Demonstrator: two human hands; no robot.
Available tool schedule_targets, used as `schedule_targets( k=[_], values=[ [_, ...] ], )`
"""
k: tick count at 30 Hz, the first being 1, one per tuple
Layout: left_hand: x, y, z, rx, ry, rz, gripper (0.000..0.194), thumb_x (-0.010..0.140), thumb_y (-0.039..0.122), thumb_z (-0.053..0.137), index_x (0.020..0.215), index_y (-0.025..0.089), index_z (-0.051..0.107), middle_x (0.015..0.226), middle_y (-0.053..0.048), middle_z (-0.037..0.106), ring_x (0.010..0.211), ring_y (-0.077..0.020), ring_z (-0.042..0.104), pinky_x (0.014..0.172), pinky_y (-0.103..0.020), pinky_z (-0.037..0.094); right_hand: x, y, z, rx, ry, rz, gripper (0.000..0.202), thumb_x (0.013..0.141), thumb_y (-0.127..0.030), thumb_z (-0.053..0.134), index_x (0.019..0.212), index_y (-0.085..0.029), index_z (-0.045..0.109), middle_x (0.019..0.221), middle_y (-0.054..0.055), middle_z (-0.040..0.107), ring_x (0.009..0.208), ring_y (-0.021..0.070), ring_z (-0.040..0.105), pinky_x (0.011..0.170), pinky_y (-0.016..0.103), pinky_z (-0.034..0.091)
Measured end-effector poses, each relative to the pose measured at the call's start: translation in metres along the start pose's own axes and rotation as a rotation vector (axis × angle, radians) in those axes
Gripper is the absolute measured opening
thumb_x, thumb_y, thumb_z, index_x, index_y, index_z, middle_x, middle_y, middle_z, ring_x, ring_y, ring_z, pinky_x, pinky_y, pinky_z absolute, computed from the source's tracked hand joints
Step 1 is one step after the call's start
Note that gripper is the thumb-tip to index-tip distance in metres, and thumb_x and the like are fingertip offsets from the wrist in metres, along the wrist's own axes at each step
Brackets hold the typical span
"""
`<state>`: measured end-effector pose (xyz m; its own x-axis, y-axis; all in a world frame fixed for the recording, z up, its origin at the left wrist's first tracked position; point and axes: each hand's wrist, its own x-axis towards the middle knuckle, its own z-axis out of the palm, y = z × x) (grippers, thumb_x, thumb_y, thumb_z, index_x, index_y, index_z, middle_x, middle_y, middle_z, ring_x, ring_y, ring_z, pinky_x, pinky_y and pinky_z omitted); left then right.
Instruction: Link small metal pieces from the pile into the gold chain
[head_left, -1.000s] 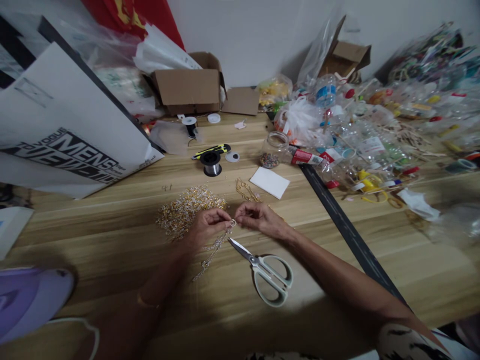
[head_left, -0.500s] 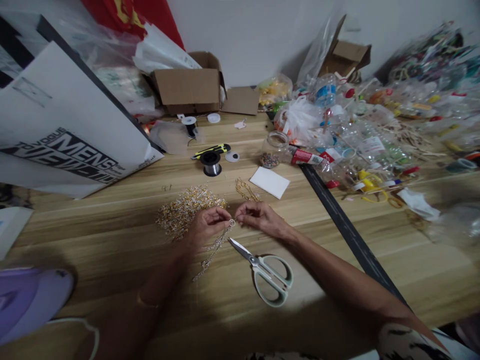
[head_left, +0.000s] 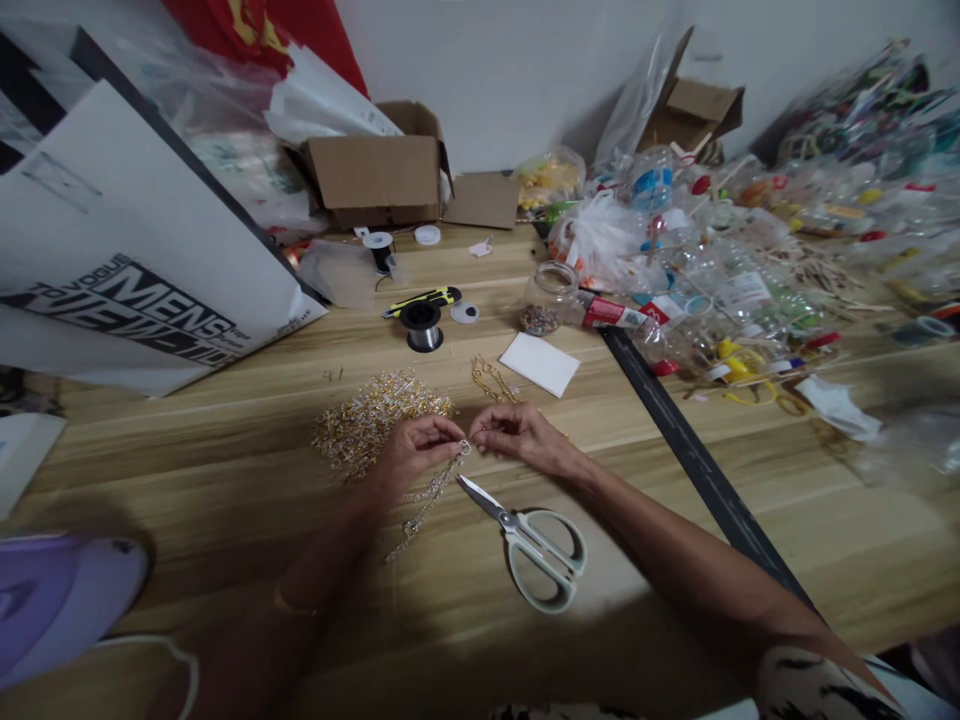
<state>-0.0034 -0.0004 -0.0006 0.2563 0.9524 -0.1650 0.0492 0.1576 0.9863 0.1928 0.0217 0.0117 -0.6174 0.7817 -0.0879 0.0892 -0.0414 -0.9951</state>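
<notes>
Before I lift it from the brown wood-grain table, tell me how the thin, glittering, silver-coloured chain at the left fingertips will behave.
The chain is likely floppy: it trails in an uneven line from the left hand over the table. It is probably light, since its pieces look tiny. It may tangle, as its strands lie close.

Beyond the tip of the scissors (head_left: 512, 522), the silver chain (head_left: 429, 497) is partly hidden by the left hand (head_left: 417, 447); whether the right hand (head_left: 525, 438) pinches something is too small to tell. Left of the scissors, the purple iron (head_left: 71, 600) is cut by the edge. Far beyond them, rightward, one tangled heap (head_left: 855, 110) is blurred.
</notes>
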Motion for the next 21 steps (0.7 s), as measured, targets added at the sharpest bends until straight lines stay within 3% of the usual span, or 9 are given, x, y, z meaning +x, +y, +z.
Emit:
schedule_targets(
  k=[14, 21],
  values=[
    [-0.001, 0.001, 0.005, 0.062, 0.066, 0.074, 0.014, 0.062, 0.020, 0.072, 0.072, 0.013, 0.066, 0.069, -0.004, 0.069, 0.066, -0.0140, 0.064, 0.065, -0.024, 0.051, 0.003, 0.006, -0.001, -0.047, 0.009, 0.009, 0.020, 0.080, -0.031, 0.061, 0.082, -0.011, 0.061, 0.065, -0.001, 0.055, 0.054, 0.0070, 0.045, 0.049, 0.018, 0.035],
    [-0.005, -0.002, 0.011, 0.222, 0.114, 0.213, 0.008, 0.069, 0.016, 0.065, 0.076, 0.014, 0.066, 0.074, -0.004, 0.068, 0.070, -0.0143, 0.064, 0.068, -0.024, 0.052, 0.003, 0.012, -0.001, -0.039, -0.042, 0.013, 0.021, 0.081, -0.034, 0.061, 0.079, -0.013, 0.059, 0.063, -0.003, 0.050, 0.053, 0.0065, 0.042, 0.050, 0.019, 0.033]
  ],
)
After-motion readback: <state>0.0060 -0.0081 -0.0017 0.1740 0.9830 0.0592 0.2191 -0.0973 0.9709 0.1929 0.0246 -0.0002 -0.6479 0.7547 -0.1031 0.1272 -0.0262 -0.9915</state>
